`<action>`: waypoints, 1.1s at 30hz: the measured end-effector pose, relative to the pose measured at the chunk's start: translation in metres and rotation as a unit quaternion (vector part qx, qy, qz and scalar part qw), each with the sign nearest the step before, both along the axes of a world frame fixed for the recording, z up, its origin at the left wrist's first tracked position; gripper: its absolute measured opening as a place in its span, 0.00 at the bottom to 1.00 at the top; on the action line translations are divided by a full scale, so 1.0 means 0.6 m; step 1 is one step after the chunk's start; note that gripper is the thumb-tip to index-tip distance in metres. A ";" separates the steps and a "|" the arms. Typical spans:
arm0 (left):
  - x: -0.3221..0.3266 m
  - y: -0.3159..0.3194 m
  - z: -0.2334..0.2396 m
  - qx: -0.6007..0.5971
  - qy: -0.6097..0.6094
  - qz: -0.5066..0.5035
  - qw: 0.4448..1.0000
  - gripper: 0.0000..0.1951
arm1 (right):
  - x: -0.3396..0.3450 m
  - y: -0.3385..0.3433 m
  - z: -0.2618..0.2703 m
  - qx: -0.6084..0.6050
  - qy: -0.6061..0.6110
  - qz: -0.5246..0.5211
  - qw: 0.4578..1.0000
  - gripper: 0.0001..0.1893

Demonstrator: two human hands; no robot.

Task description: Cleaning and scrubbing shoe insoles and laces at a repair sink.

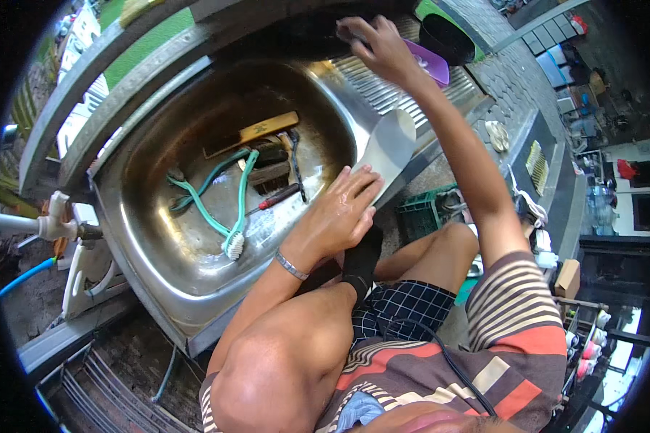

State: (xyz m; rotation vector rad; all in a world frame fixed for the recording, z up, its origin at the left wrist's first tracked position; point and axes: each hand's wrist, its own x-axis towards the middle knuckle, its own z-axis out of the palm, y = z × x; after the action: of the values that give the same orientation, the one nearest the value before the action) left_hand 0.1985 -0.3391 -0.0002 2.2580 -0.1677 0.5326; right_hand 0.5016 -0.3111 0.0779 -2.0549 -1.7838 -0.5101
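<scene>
My left hand (338,214), with a band on its wrist, grips the near end of a pale, flat, shoe-insole-shaped piece (392,143) over the sink's edge. My right hand (371,43) is raised beside a purple plastic container (430,62); its fingers are apart and bent, with nothing visible in them. In the stainless steel sink (195,270) lie a wooden-backed brush (271,127), a dark-bristled brush (268,176), teal-handled brushes (244,189), one with white bristles, a thin black tool (297,168) and a red-and-black-handled tool (279,196).
A ribbed metal drainboard (357,76) adjoins the sink, with a black container (447,40) beyond the purple one. A green crate (420,214) stands below at the right. A tap and pipe (57,222) are at the left. White sandals (497,135) and a scrub brush (536,168) lie right.
</scene>
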 end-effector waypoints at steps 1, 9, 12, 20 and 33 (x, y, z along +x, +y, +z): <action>0.002 -0.002 -0.004 0.000 0.005 0.005 1.000 0.24 | -0.046 -0.047 0.007 0.013 0.032 -0.036 0.999 0.21; 0.014 -0.010 -0.015 -0.002 -0.024 0.020 1.000 0.20 | -0.146 -0.228 -0.071 0.031 0.080 -0.102 0.991 0.14; 0.011 -0.012 -0.011 0.010 -0.018 0.034 0.999 0.21 | -0.136 -0.222 -0.063 -0.094 0.147 -0.001 0.985 0.15; 0.010 -0.011 -0.017 -0.004 -0.015 0.026 1.000 0.20 | -0.082 -0.247 -0.102 -0.146 0.136 0.044 0.979 0.17; 0.008 -0.005 -0.011 -0.041 0.010 0.006 0.999 0.21 | -0.054 -0.219 -0.067 0.015 0.158 -0.038 0.987 0.16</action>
State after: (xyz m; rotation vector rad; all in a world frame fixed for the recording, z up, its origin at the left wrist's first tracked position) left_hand 0.2036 -0.3424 -0.0066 2.1861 -0.1198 0.5135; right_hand 0.4691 -0.4425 0.0378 -2.0567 -1.5087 -0.2121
